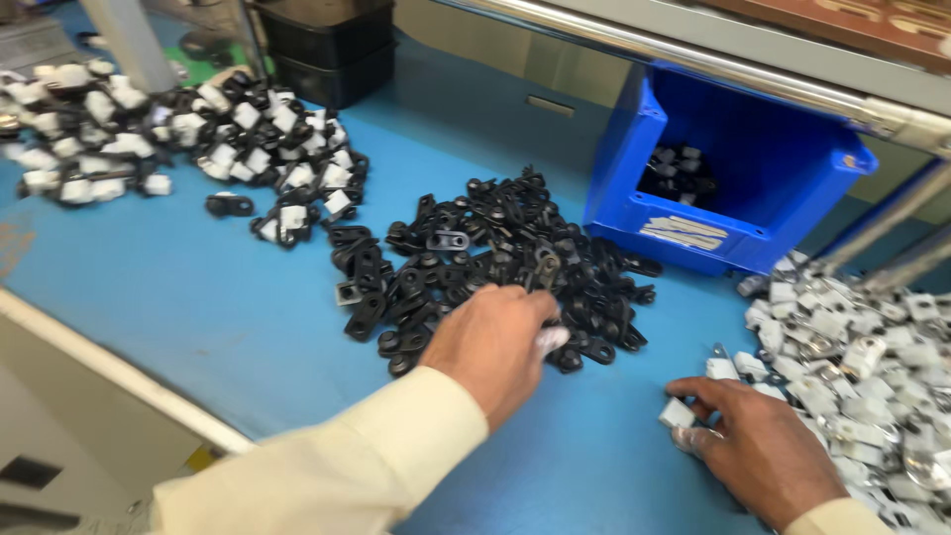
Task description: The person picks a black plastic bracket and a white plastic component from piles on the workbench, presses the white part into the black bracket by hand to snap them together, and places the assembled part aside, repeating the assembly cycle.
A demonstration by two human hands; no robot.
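Across the blue worktable [198, 297] we had three heaps and a blue bin [753, 168]. Our left hand [490, 342] reached into the pile of black plastic clips [495, 263], a white piece [551, 340] under its fingers. Our right hand [753, 441] pinched a white block [678, 413] beside the white-and-metal parts [862, 367].

Light: bright, even, from above my bench [198, 297].
Shadows: soft, short under my hands.
Glare: streak along the rail [693, 61].
Blur: motion smear everywhere, worst at right edge.
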